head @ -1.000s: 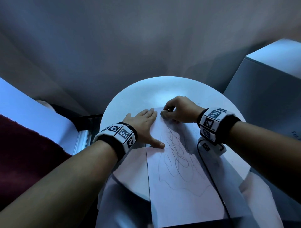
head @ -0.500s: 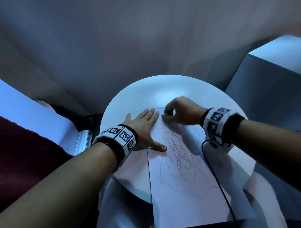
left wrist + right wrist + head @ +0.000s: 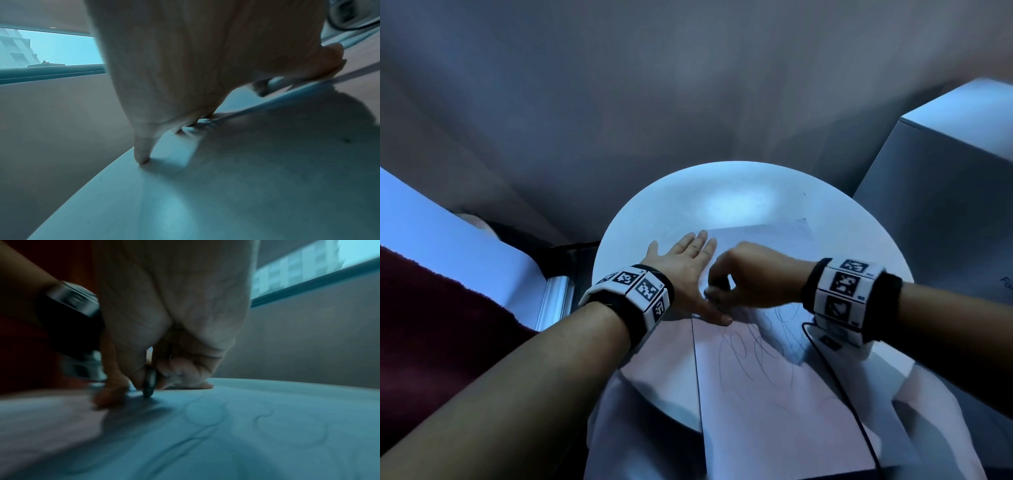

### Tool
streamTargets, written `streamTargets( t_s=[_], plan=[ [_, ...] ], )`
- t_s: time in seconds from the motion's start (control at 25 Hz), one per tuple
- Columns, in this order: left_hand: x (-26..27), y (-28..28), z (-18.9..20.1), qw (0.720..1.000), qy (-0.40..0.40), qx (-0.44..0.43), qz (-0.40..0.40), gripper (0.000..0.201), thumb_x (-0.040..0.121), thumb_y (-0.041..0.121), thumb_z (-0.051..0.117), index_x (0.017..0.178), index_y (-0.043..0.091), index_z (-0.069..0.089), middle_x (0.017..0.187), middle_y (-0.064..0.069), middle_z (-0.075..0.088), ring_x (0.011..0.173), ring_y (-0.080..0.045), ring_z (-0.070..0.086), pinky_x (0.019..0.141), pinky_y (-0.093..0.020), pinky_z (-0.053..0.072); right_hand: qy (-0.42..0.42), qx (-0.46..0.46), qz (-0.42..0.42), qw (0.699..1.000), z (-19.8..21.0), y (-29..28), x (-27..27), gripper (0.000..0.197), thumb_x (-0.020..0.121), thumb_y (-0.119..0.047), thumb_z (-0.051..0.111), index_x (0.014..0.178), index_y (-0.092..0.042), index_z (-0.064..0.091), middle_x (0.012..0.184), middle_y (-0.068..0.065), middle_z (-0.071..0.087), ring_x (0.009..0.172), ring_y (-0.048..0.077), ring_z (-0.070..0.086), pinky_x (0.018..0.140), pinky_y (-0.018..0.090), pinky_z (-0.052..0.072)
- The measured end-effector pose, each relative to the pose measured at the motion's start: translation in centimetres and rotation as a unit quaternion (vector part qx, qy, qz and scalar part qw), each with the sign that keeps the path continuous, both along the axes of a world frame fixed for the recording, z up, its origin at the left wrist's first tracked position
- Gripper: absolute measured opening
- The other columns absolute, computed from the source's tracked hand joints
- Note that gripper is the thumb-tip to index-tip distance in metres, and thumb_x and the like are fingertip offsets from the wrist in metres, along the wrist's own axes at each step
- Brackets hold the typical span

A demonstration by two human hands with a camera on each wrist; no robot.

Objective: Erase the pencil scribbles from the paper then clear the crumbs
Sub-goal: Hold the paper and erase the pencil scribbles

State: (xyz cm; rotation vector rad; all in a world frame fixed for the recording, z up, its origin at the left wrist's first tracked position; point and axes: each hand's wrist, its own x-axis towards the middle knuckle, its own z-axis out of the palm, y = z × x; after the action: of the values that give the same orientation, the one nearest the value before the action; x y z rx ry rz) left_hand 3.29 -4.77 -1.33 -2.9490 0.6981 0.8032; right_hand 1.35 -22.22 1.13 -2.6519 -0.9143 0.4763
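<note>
- On the round white desk (image 3: 739, 192) lies a sheet of paper (image 3: 774, 411), its near end hanging past the desk's near edge.
- Pencil scribbles (image 3: 760, 342) loop across the middle of the paper; in the right wrist view they show as faint curls (image 3: 205, 415) just in front of the fingers.
- Beside the paper's left edge, the left hand (image 3: 685, 270) lies flat with its fingers straight and released; its thumb reaches onto the paper. In the left wrist view its fingertips (image 3: 141, 159) press on the desk.
- Over the paper's upper left part, the right hand (image 3: 753, 277) is curled, thumb and forefinger pinching a small dark eraser (image 3: 150, 382).
- The eraser's lower end touches the paper, close to the left hand's thumb.
- Marker bands wrap both wrists, and a thin black cable (image 3: 839, 387) runs from the right wrist across the paper's right side.
- To the right of the desk stands a grey box (image 3: 945, 192).
</note>
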Motion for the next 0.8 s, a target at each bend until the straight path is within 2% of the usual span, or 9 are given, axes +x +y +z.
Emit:
streamTargets(
  t_s=[0.08, 0.16, 0.24, 0.32, 0.44, 0.52, 0.64, 0.72, 0.8],
  plan=[
    [0.0, 0.0, 0.1, 1.0, 0.004, 0.008, 0.0, 0.142, 0.058, 0.095, 0.057, 0.156, 0.03, -0.023, 0.163, 0.012, -0.029, 0.15, -0.007, -0.023, 0.12, -0.061, -0.005, 0.026, -0.006, -0.015, 1.0, 0.4, -0.8, 0.8, 0.024, 0.086, -0.038, 0.067, 0.079, -0.017, 0.074, 0.074, 0.001, 0.073, 0.06, 0.016, 0.06, 0.064, 0.031, 0.051],
    [0.0, -0.1, 0.2, 1.0, 0.0, 0.01, 0.003, 0.142, 0.056, 0.096, 0.056, 0.155, 0.031, -0.023, 0.162, 0.013, -0.029, 0.15, -0.007, -0.023, 0.12, -0.06, -0.005, -0.031, 0.004, -0.109, 0.994, 0.8, -2.1, 3.9, 0.028, 0.085, -0.042, 0.066, 0.076, -0.016, 0.072, 0.072, 0.001, 0.072, 0.069, 0.023, 0.066, 0.067, 0.034, 0.055],
    [-0.1, -0.1, 0.2, 1.0, -0.001, 0.01, 0.005, 0.143, 0.055, 0.097, 0.055, 0.155, 0.031, -0.023, 0.162, 0.014, -0.029, 0.15, -0.007, -0.022, 0.12, -0.06, -0.005, -0.094, -0.013, -0.146, 0.985, 0.4, -2.7, 5.0, 0.028, 0.086, -0.038, 0.063, 0.073, -0.013, 0.067, 0.07, 0.003, 0.068, 0.072, 0.03, 0.063, 0.062, 0.034, 0.05],
    [0.0, 0.0, 0.1, 1.0, -0.001, 0.011, 0.002, 0.143, 0.055, 0.097, 0.055, 0.155, 0.031, -0.023, 0.163, 0.013, -0.029, 0.15, -0.007, -0.022, 0.12, -0.06, -0.004, -0.114, -0.038, -0.085, 0.989, 0.2, -1.8, 2.9, 0.027, 0.087, -0.035, 0.059, 0.074, -0.012, 0.066, 0.071, 0.005, 0.066, 0.07, 0.031, 0.06, 0.059, 0.031, 0.044],
    [0.2, 0.0, 0.1, 1.0, 0.002, 0.018, -0.004, 0.144, 0.055, 0.097, 0.055, 0.155, 0.03, -0.024, 0.162, 0.012, -0.03, 0.15, -0.008, -0.023, 0.12, -0.061, -0.003, -0.019, -0.047, 0.011, 0.999, 0.5, -1.2, -0.4, 0.028, 0.087, -0.039, 0.06, 0.077, -0.014, 0.069, 0.073, 0.005, 0.07, 0.067, 0.028, 0.061, 0.061, 0.034, 0.05],
    [0.2, -0.1, 0.3, 1.0, 0.0, 0.021, -0.003, 0.143, 0.056, 0.096, 0.055, 0.155, 0.03, -0.024, 0.162, 0.012, -0.03, 0.15, -0.008, -0.023, 0.121, -0.06, -0.002, -0.015, -0.036, -0.031, 0.999, 0.9, -1.8, 1.7, 0.03, 0.086, -0.041, 0.063, 0.075, -0.014, 0.07, 0.07, 0.004, 0.071, 0.066, 0.026, 0.062, 0.063, 0.033, 0.052],
    [0.0, -0.2, 0.4, 1.0, -0.006, 0.018, 0.002, 0.143, 0.056, 0.096, 0.056, 0.156, 0.029, -0.022, 0.163, 0.012, -0.029, 0.15, -0.008, -0.021, 0.121, -0.06, -0.002, -0.093, -0.012, -0.148, 0.985, 0.7, -2.9, 5.0, 0.033, 0.084, -0.034, 0.063, 0.067, -0.007, 0.057, 0.06, 0.006, 0.058, 0.065, 0.032, 0.054, 0.062, 0.036, 0.051],
    [0.0, -0.1, 0.2, 1.0, -0.01, 0.016, 0.001, 0.143, 0.056, 0.097, 0.055, 0.156, 0.029, -0.022, 0.163, 0.012, -0.028, 0.151, -0.007, -0.021, 0.121, -0.06, -0.002, -0.114, -0.018, -0.118, 0.986, 0.5, -1.7, 3.3, 0.029, 0.085, -0.028, 0.059, 0.063, -0.013, 0.049, 0.06, 0.007, 0.052, 0.063, 0.033, 0.047, 0.058, 0.031, 0.039],
    [0.0, 0.1, 0.0, 1.0, -0.007, 0.008, 0.001, 0.143, 0.056, 0.097, 0.055, 0.156, 0.03, -0.022, 0.163, 0.012, -0.029, 0.15, -0.007, -0.022, 0.121, -0.06, -0.002, -0.076, -0.043, -0.029, 0.996, 0.4, -0.1, 0.0, 0.028, 0.086, -0.027, 0.057, 0.064, -0.012, 0.051, 0.063, 0.009, 0.058, 0.059, 0.031, 0.045, 0.055, 0.032, 0.039]
  ],
)
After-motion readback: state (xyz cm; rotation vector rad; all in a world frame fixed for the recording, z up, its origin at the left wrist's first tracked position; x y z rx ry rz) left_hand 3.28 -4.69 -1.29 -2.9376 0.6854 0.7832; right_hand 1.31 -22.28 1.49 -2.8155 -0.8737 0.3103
